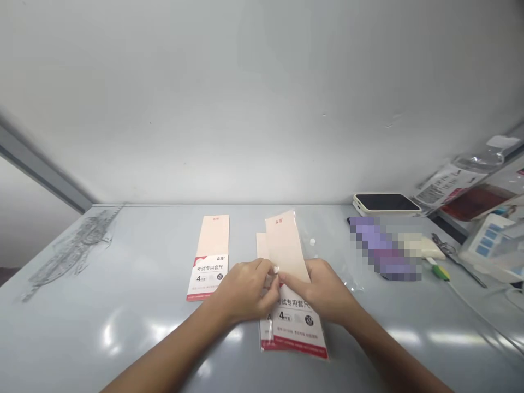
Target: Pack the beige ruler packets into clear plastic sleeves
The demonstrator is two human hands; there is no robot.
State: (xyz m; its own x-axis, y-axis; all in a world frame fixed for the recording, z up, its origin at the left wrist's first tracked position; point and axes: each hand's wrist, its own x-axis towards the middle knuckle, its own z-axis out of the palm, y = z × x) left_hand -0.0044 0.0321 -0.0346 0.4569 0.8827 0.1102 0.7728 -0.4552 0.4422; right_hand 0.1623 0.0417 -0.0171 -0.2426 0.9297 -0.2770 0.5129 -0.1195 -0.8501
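Left fingers point(266, 266): pinching small white piece point(275, 269); right fingers point(295, 286): gripping clear-wrapped packet point(285, 245). At its ten o'clock, separate packet point(210, 259); two o'clock, phone point(387, 202).

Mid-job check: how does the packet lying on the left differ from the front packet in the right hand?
The left packet lies on the table; the held packet is gripped by the right hand.
The left packet lies apart; the held packet overlaps another packet.
Both have a beige upper part, white label and red bottom strip.
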